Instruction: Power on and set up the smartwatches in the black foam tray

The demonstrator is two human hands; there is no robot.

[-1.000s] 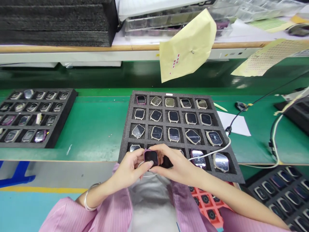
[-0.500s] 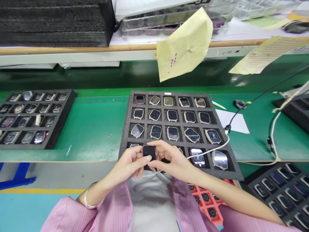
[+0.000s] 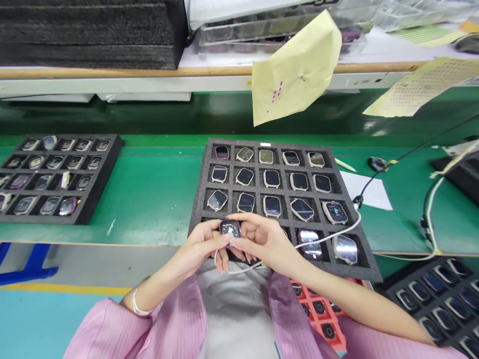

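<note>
Now, in the head view, the purple-rimmed watch (image 3: 229,227) shows a lit dial with small white text where its screen was dark half a second ago, which suggests that it has power and has woken under the fingers. The left hand (image 3: 204,245) pinches it narrowly from one side and the right hand (image 3: 272,245) steadies it from the other, both thumbs meeting over its near edge. They hold it just above the near row of the grey foam tray (image 3: 370,271). Its screen faces up toward the wearer; the long axis seems to run away from the body, though the thumbs cover too much to be sure. A white cable (image 3: 318,241) loops beneath the hands, and whether it joins the watch cannot be told
</note>
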